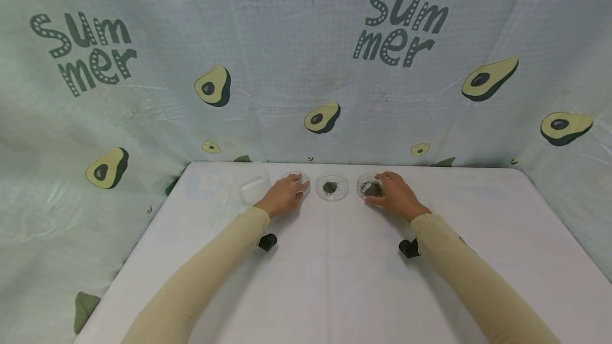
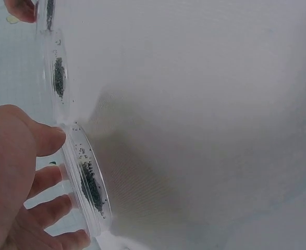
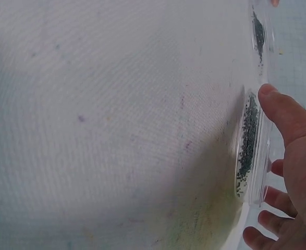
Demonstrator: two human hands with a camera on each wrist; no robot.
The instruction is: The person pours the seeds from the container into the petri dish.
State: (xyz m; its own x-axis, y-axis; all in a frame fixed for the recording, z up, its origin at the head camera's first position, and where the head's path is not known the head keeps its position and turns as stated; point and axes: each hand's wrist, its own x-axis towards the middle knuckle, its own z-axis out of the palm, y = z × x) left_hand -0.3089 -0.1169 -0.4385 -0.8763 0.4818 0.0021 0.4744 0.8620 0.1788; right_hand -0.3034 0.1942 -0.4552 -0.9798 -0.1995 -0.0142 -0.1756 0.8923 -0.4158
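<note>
Three clear round petri dishes stand in a row near the table's back edge. My left hand (image 1: 284,195) holds the left dish (image 2: 105,182) by its rim, thumb on the near side and fingers spread along the far side. Dark granules (image 2: 92,187) lie in it. Between my hands stands the middle dish (image 1: 342,189), with a small heap of dark granules (image 1: 330,188). My right hand (image 1: 396,195) curves round the right side of the right dish (image 1: 360,181), its thumb at the rim. A wider dark heap (image 3: 248,138) lies in that one.
Left of the dishes is a clear and whitish container (image 1: 255,191), partly blending into the cloth. A white cloth covers the table (image 1: 327,280). Behind it hangs a curtain (image 1: 268,121) printed with avocados. Black wrist cameras (image 1: 267,242) hang below both wrists.
</note>
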